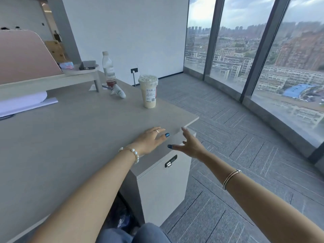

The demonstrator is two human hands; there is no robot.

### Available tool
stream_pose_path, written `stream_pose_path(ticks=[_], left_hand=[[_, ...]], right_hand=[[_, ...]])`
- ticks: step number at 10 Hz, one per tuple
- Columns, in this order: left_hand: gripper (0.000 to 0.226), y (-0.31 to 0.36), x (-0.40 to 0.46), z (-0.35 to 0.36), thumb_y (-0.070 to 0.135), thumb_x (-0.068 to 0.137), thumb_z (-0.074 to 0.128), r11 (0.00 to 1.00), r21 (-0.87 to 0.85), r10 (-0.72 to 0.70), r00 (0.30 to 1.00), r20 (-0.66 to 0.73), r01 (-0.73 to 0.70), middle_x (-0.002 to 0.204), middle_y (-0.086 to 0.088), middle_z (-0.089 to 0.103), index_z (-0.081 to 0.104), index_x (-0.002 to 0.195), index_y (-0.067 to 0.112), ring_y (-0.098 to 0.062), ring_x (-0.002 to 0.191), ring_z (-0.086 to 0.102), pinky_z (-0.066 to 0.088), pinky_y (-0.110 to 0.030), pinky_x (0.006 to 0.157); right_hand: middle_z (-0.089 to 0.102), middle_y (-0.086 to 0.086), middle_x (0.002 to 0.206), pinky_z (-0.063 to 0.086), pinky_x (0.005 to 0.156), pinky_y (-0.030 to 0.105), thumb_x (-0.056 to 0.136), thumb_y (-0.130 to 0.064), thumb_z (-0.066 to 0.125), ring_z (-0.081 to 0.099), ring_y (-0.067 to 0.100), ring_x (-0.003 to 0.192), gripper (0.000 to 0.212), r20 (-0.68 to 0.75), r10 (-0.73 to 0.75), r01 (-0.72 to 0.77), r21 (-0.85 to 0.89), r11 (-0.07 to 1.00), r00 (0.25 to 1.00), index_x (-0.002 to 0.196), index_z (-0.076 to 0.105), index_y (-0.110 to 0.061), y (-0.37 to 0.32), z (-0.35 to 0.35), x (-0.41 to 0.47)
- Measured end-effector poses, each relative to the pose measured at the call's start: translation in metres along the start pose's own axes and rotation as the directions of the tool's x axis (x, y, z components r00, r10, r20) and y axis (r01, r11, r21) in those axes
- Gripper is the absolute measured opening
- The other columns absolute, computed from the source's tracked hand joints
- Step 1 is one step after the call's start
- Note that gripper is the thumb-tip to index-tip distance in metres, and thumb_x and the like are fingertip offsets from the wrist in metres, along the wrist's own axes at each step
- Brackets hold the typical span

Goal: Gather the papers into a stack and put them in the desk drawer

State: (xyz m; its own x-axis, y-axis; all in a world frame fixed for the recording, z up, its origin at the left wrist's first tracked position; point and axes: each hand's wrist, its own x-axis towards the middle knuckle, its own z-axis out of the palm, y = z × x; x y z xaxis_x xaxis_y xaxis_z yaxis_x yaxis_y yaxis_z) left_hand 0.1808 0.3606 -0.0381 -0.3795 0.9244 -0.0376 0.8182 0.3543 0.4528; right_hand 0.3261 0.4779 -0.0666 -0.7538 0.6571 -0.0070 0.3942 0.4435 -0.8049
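- Head view is showing the left hand (pixel 150 139) lying flat on the table (pixel 78 130), grip wide and empty.
- Right hand (pixel 190 144) is hovering beside it, fingers spread, holding nothing.
- Papers (pixel 24 103) are lying far left of both grips: likely light, floppy, slippery; pinching the stack's edges should suit.

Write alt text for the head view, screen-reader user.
Both empty hands reach toward the desk's right end: the left hand lies flat on the desk, the right hand hovers open past its edge above a white drawer cabinet with a combination lock. Papers lie far left; an iced drink cup and a bottle stand behind.
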Motion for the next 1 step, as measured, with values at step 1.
stream_pose_path(ticks=[1], left_hand=[[0.05,0.0119,-0.0272,-0.0287,0.048,0.092,0.035,0.997,0.075,-0.002,0.986,-0.164,0.014,0.147,0.001,0.044,0.044,0.135,0.023,-0.017,0.136,0.036,0.016,-0.04,0.116]], right_hand=[[0.013,0.008,0.158,0.043,0.103,0.035,0.076,-0.041,0.071,0.04,0.028,0.134,0.089,-0.047,-0.101,0.099,-0.041,0.994,0.994,0.146,0.021,-0.019,-0.0316,-0.0217,-0.0187]])
